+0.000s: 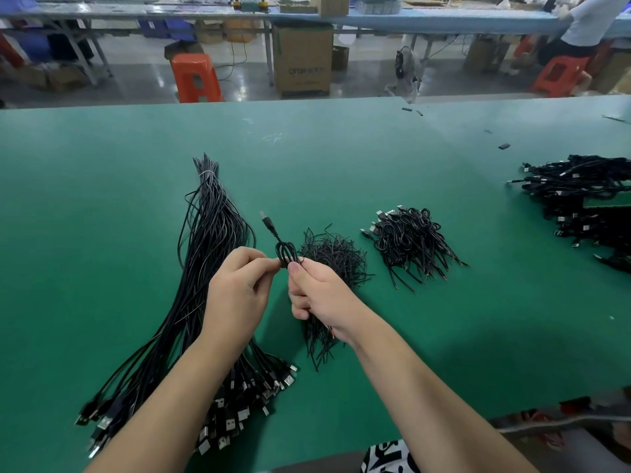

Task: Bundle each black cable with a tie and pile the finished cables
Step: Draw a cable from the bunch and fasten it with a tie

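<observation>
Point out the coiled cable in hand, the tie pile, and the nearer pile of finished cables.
coiled cable [286,254]: head view, on the folded loops above the fingers.
tie pile [336,256]: head view, middle of the loose heap.
finished cables [411,242]: head view, centre of the nearer stack.

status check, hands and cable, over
Left hand and right hand both pinch a folded USB cable above the tie pile. Finished pile to the right. Nothing in the way.

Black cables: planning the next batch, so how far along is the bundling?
Done: a small pile of bundled cables lies right of centre, a larger heap at far right. In hand: the left hand and right hand hold one coiled cable at its tie. Left: a long sheaf of loose cables on the left.
</observation>
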`<action>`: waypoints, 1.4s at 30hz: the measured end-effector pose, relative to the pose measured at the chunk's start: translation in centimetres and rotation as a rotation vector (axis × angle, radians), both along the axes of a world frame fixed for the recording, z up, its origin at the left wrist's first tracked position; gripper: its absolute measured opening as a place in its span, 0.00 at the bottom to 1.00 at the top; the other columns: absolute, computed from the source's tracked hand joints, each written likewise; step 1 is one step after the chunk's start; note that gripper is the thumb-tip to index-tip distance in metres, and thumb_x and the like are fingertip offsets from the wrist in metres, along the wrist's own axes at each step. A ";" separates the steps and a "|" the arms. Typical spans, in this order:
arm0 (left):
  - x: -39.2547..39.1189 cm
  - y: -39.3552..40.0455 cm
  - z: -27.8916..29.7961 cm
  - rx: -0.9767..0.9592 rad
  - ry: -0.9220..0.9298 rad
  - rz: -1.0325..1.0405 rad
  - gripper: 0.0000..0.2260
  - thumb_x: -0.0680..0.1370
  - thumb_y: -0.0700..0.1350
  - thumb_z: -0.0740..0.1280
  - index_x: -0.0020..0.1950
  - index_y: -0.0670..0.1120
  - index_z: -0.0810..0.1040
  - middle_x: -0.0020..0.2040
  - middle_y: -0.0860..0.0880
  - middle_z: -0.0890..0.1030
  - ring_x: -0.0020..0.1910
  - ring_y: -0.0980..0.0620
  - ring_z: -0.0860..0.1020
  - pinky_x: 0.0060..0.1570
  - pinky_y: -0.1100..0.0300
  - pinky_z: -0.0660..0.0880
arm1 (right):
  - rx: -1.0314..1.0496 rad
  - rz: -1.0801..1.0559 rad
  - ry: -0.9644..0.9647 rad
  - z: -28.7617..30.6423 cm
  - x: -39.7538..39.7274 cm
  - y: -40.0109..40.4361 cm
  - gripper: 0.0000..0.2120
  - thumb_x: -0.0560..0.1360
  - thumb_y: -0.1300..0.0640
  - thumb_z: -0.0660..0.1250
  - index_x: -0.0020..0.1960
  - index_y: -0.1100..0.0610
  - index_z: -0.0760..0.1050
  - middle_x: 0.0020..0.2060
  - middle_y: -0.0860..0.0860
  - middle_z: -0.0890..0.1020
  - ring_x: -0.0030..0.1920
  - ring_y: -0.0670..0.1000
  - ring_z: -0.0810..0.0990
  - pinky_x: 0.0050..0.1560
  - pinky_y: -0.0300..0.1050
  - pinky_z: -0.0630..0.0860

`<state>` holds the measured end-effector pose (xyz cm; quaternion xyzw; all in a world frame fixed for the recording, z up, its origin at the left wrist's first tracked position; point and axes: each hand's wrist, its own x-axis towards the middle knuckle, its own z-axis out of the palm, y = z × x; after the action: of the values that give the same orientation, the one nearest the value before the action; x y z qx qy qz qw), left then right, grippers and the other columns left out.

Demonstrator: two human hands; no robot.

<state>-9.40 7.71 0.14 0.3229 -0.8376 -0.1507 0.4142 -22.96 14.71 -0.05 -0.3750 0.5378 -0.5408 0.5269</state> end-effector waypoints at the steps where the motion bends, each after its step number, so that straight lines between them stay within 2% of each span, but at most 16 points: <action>1: 0.1 0.0 -0.2 -0.031 -0.006 -0.004 0.04 0.75 0.34 0.74 0.48 0.39 0.86 0.43 0.47 0.79 0.39 0.51 0.77 0.41 0.66 0.72 | 0.015 -0.021 -0.002 -0.1 -0.1 -0.1 0.12 0.86 0.53 0.55 0.44 0.53 0.66 0.28 0.42 0.64 0.28 0.45 0.59 0.29 0.41 0.63; 5: 0.4 0.1 -0.2 -0.285 -0.050 -0.035 0.01 0.77 0.34 0.73 0.46 0.39 0.85 0.44 0.44 0.80 0.41 0.45 0.78 0.41 0.54 0.75 | 0.084 -0.025 -0.041 0.1 -0.3 -0.2 0.13 0.86 0.52 0.56 0.44 0.54 0.67 0.28 0.44 0.62 0.27 0.45 0.59 0.27 0.40 0.64; 8: 0.7 -0.2 0.5 -0.471 -0.127 -0.101 0.06 0.76 0.31 0.69 0.45 0.40 0.84 0.51 0.44 0.84 0.53 0.41 0.80 0.50 0.49 0.76 | 0.134 0.036 -0.103 0.6 -0.5 -0.1 0.14 0.86 0.52 0.55 0.45 0.55 0.71 0.28 0.46 0.62 0.25 0.45 0.58 0.26 0.40 0.63; 11: 0.7 -0.3 1.3 -0.437 -0.165 -0.187 0.08 0.76 0.29 0.67 0.45 0.41 0.82 0.57 0.46 0.84 0.65 0.45 0.79 0.59 0.50 0.74 | 0.192 0.102 -0.127 1.1 -0.8 -0.1 0.14 0.85 0.51 0.55 0.42 0.53 0.69 0.28 0.47 0.60 0.25 0.46 0.56 0.25 0.39 0.59; 15: 0.6 -0.1 2.1 -0.210 -0.119 -0.201 0.06 0.79 0.39 0.65 0.46 0.41 0.81 0.52 0.50 0.85 0.59 0.49 0.81 0.59 0.49 0.73 | 0.210 0.188 -0.139 1.5 -0.8 -0.1 0.09 0.77 0.51 0.54 0.40 0.52 0.65 0.28 0.45 0.60 0.25 0.45 0.54 0.25 0.41 0.55; 19: 1.1 -0.1 2.8 -0.020 -0.101 -0.159 0.03 0.78 0.41 0.66 0.46 0.45 0.80 0.44 0.55 0.82 0.47 0.51 0.77 0.52 0.48 0.71 | 0.132 0.240 0.184 1.9 -0.6 0.1 0.09 0.82 0.51 0.58 0.45 0.53 0.64 0.31 0.44 0.63 0.25 0.44 0.59 0.25 0.41 0.61; 22: 1.2 -0.1 3.6 0.094 -0.124 -0.155 0.05 0.79 0.41 0.68 0.45 0.51 0.79 0.43 0.61 0.79 0.46 0.56 0.74 0.52 0.45 0.71 | 0.107 0.241 0.565 2.4 -0.5 0.3 0.14 0.85 0.48 0.55 0.50 0.60 0.67 0.34 0.48 0.69 0.29 0.46 0.67 0.31 0.45 0.67; 25: 1.5 -0.3 4.2 0.220 -0.169 -0.128 0.08 0.78 0.41 0.71 0.44 0.53 0.80 0.43 0.58 0.80 0.47 0.54 0.77 0.54 0.41 0.72 | 0.058 0.272 1.053 2.8 -0.1 0.5 0.15 0.85 0.45 0.51 0.48 0.55 0.65 0.37 0.49 0.74 0.37 0.53 0.73 0.38 0.52 0.65; 27: 1.7 -0.5 4.5 0.295 -0.197 -0.109 0.08 0.78 0.43 0.71 0.42 0.55 0.81 0.43 0.56 0.81 0.47 0.56 0.79 0.56 0.40 0.72 | 0.023 0.276 1.211 2.7 0.2 0.6 0.13 0.85 0.46 0.50 0.49 0.54 0.63 0.37 0.50 0.73 0.38 0.56 0.72 0.38 0.52 0.64; 30: 1.7 -0.5 4.8 0.367 -0.264 -0.089 0.08 0.77 0.46 0.72 0.40 0.58 0.81 0.43 0.56 0.81 0.46 0.62 0.78 0.59 0.46 0.73 | -0.006 0.287 1.303 2.5 0.6 0.6 0.11 0.86 0.49 0.49 0.50 0.54 0.62 0.39 0.50 0.72 0.37 0.56 0.72 0.40 0.51 0.65; 31: 1.6 -0.5 4.8 0.378 -0.260 -0.088 0.09 0.76 0.45 0.73 0.40 0.59 0.80 0.42 0.57 0.81 0.45 0.63 0.78 0.58 0.53 0.74 | -0.012 0.287 1.322 2.4 0.7 0.6 0.11 0.86 0.49 0.48 0.50 0.54 0.62 0.39 0.50 0.72 0.37 0.56 0.72 0.41 0.51 0.66; 33: 1.4 -0.3 4.7 0.407 -0.197 -0.050 0.09 0.74 0.45 0.76 0.40 0.57 0.80 0.40 0.58 0.81 0.45 0.66 0.78 0.47 0.73 0.71 | -0.015 0.281 1.370 2.2 0.6 0.5 0.11 0.86 0.49 0.47 0.50 0.53 0.62 0.39 0.50 0.73 0.36 0.55 0.72 0.40 0.51 0.67; 34: 1.3 -0.3 4.6 0.403 -0.171 -0.006 0.08 0.72 0.46 0.77 0.39 0.55 0.80 0.40 0.58 0.81 0.45 0.67 0.77 0.44 0.76 0.69 | -0.013 0.273 1.396 2.1 0.6 0.4 0.12 0.86 0.49 0.47 0.50 0.54 0.62 0.39 0.50 0.73 0.36 0.56 0.72 0.40 0.52 0.68; 36: 1.1 -0.2 4.3 0.324 -0.171 0.064 0.05 0.72 0.48 0.77 0.39 0.51 0.83 0.41 0.58 0.82 0.44 0.63 0.77 0.46 0.72 0.70 | -0.007 0.247 1.451 1.7 0.6 0.2 0.14 0.86 0.49 0.46 0.53 0.56 0.66 0.40 0.51 0.76 0.36 0.58 0.75 0.39 0.52 0.69; 39: 1.0 0.1 4.1 0.212 -0.193 0.056 0.05 0.75 0.49 0.74 0.43 0.49 0.87 0.45 0.55 0.85 0.49 0.55 0.79 0.54 0.49 0.76 | 0.009 0.196 1.461 1.3 0.6 -0.1 0.16 0.86 0.50 0.48 0.58 0.58 0.69 0.43 0.55 0.81 0.39 0.61 0.81 0.38 0.53 0.72; 42: 0.8 0.2 4.3 0.203 -0.253 0.024 0.05 0.75 0.50 0.75 0.46 0.51 0.88 0.51 0.54 0.85 0.57 0.50 0.79 0.59 0.44 0.74 | 0.055 0.174 1.439 0.9 0.4 -0.4 0.11 0.86 0.52 0.49 0.55 0.57 0.67 0.39 0.52 0.75 0.40 0.61 0.80 0.37 0.52 0.70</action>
<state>-8.56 7.92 4.41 0.3892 -0.8596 -0.1878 0.2726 -22.56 14.31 0.90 -0.6661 0.7330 -0.1025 0.0926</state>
